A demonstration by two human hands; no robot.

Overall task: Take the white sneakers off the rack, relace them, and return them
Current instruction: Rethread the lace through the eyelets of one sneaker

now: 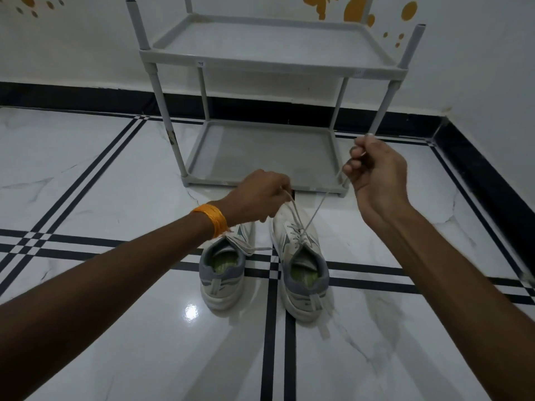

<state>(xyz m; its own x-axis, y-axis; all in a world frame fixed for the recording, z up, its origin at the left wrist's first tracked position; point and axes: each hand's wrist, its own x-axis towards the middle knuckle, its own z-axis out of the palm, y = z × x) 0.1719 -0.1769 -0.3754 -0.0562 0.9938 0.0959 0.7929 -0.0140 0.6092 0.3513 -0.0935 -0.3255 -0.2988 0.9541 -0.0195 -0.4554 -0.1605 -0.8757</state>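
Two white sneakers with grey heels stand side by side on the floor, toes toward the rack. The left sneaker [223, 273] is partly hidden by my left wrist. The right sneaker [301, 264] has its white lace [314, 213] pulled up taut in two crossing strands. My left hand [260, 198], with an orange band at the wrist, pinches one lace end above the toe. My right hand [376, 172] is raised higher and to the right, fist closed around the other end. The grey two-shelf shoe rack [260, 151] stands just behind the shoes with both shelves bare.
The floor is glossy white marble tile with black stripe lines [272, 328]. A white wall with a black skirting [477, 169] runs behind the rack and along the right side, forming a corner.
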